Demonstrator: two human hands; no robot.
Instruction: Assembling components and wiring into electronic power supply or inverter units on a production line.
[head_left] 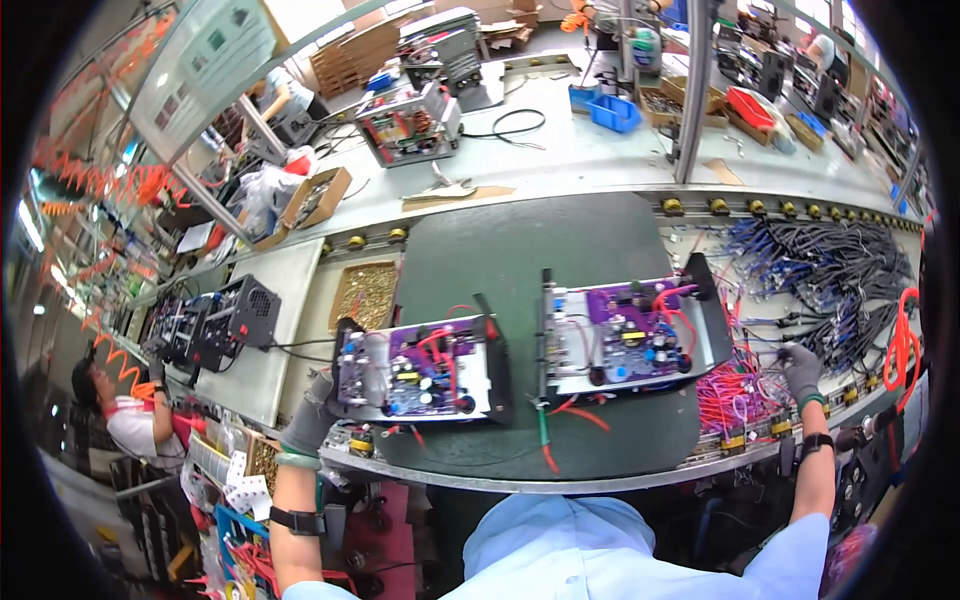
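Note:
Two open metal chassis with purple circuit boards lie side by side on a dark green board (530,240). At the lower left corner of the left chassis (425,370) is my left hand (312,415), in a grey glove. Its fingers are partly hidden, and whether they grip the edge cannot be made out. The right chassis (630,335) has red and green wires hanging over its front. My right hand (802,375), also gloved, reaches into the pink and red wires (735,395), beside the black cables (835,270). Its fingers are curled together; anything between them is too small to name.
A bin of small brass-coloured parts (365,295) sits behind the left chassis. Farther left is a black machine housing (245,315), with a co-worker (140,420) beyond. Across the roller line, a bench carries another open unit (408,125) and blue bins (612,112). A metal post (692,95) rises there.

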